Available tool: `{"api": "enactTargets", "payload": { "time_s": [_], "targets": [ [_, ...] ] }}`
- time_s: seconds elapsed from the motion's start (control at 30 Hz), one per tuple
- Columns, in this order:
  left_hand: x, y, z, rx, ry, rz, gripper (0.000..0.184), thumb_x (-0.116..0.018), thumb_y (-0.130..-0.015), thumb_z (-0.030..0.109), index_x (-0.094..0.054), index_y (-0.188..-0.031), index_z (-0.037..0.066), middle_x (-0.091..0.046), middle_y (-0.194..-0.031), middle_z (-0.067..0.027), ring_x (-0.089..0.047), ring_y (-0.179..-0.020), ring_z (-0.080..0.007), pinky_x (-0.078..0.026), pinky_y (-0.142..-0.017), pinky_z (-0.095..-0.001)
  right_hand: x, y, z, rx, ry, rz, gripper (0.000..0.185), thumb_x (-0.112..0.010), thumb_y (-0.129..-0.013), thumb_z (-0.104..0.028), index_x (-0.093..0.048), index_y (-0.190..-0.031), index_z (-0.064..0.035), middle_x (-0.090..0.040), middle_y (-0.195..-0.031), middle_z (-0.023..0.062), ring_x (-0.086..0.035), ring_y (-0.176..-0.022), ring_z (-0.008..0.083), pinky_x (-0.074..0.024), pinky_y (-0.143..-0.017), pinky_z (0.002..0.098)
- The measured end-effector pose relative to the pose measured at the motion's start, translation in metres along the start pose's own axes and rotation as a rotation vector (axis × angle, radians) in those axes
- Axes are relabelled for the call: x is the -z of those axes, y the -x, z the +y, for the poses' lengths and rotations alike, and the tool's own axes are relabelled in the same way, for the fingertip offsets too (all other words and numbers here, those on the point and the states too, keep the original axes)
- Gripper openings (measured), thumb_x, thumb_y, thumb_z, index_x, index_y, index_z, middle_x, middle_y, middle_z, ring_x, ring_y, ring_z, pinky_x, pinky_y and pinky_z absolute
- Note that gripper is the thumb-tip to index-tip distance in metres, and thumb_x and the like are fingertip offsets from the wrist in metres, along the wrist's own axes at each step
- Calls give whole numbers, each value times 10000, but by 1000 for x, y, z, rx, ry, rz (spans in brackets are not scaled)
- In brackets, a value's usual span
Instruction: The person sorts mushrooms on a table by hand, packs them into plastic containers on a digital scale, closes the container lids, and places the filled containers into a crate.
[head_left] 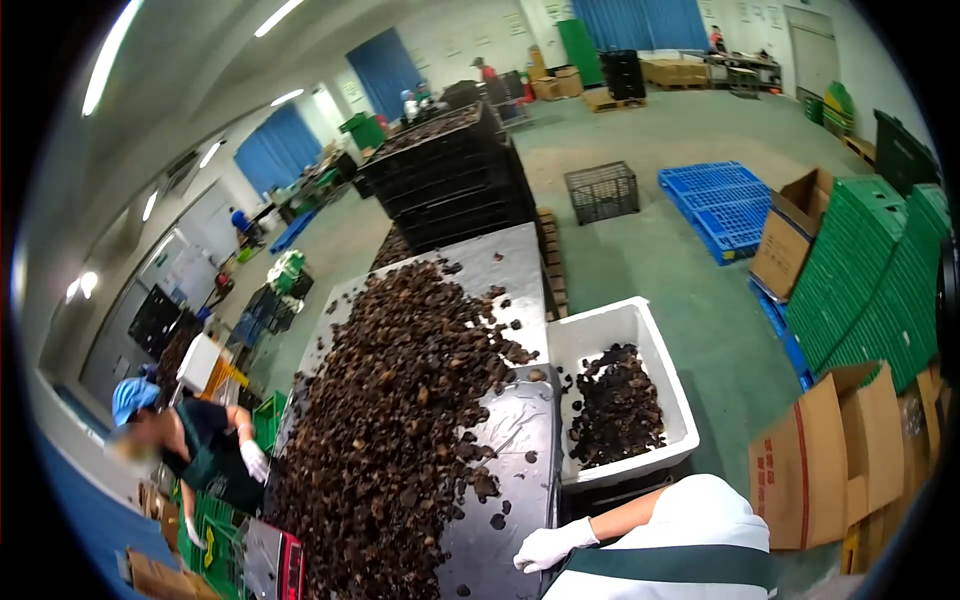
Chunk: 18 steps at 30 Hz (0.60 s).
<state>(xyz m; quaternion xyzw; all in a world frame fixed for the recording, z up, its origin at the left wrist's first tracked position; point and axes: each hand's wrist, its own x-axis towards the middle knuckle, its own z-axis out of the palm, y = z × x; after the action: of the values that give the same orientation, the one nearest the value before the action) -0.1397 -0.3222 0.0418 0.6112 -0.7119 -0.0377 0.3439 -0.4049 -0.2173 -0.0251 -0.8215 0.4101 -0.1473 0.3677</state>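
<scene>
My right hand (552,547), in a white glove, rests at the near right edge of the metal table (520,410). Its fingers look curled, and whatever may be inside them is hidden. Nearest to it, a few loose dark pieces lie on the bare metal beside a large heap of dark brown, mushroom-like pieces (385,370). Just beyond my forearm stands a white foam box (678,400), with more dark pieces (618,405) at its bottom. My left hand is out of view.
Across the table stands a co-worker (210,450) with white gloves, near a red-edged scale (285,565). Stacked black crates (455,180) rise at the table's far end. To the right are a blue pallet (720,200), green crates (855,270) and an open cardboard box (810,470).
</scene>
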Motion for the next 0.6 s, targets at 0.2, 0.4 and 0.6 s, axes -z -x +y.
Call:
{"api": "enactTargets", "payload": {
  "time_s": [0.2,0.4,0.6],
  "targets": [
    [-30,-27,34,-98,44,-64,598,-595,-831,310,-484,-1296,-49,-444,-1347,-304,-430,-1246,-428,-337,-1055,-461,11,7,11,23,-64,76,206,-579,-835,-260,-632,-940,-91,-659,-802,133,-631,-782,359,-490,-679,462],
    [-52,-37,52,-128,55,-100,638,-629,-796,334,-490,-1293,-41,-437,-1348,-309,-428,-1241,-438,-341,-1046,-474,27,10,14,26,-74,170,170,-587,-796,-238,-645,-866,-95,-650,-762,128,-622,-752,362,-484,-655,467],
    [-77,-28,72,-164,50,-160,677,-663,-761,357,-497,-1289,-33,-430,-1350,-315,-425,-1236,-448,-345,-1036,-486,18,18,35,10,-86,218,176,-601,-788,-227,-639,-867,-75,-643,-764,141,-620,-761,368,-481,-657,472]
  ]
}}
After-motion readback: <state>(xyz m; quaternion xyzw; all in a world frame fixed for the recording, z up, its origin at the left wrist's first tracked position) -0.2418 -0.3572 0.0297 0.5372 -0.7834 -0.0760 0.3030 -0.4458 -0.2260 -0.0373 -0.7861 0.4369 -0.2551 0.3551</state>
